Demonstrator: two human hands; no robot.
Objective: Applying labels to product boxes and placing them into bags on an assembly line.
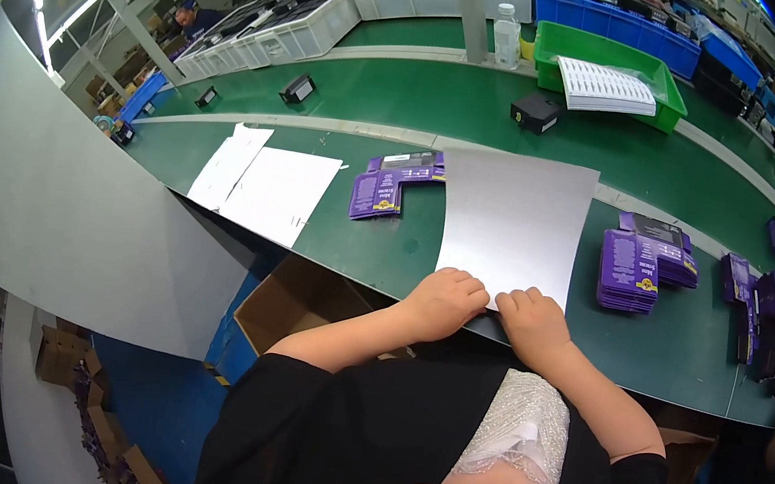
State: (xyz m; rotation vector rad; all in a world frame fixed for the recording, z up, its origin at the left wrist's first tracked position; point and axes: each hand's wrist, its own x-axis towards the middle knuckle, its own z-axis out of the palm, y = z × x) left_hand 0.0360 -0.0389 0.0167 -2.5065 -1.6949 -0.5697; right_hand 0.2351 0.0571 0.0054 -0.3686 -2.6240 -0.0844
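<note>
A large blank white sheet of paper (519, 215) stands up over the bench in front of me. My left hand (446, 302) is closed on its near edge at the left corner. Close beside it, my right hand (532, 326) grips the same edge further right, fingers curled over it. Left of the sheet lie a few flat purple cartons (376, 197), partly behind the paper. A thicker stack of the same folded-flat purple cartons (628, 276) sits to its right.
White label sheets (282, 192) lie at the left of the green bench (674, 350). More purple cartons (770, 318) stand far right. Beyond, a belt carries small black boxes (536, 112); a green bin (614, 52), bottle (507, 36) and white crates (287, 34) line the back.
</note>
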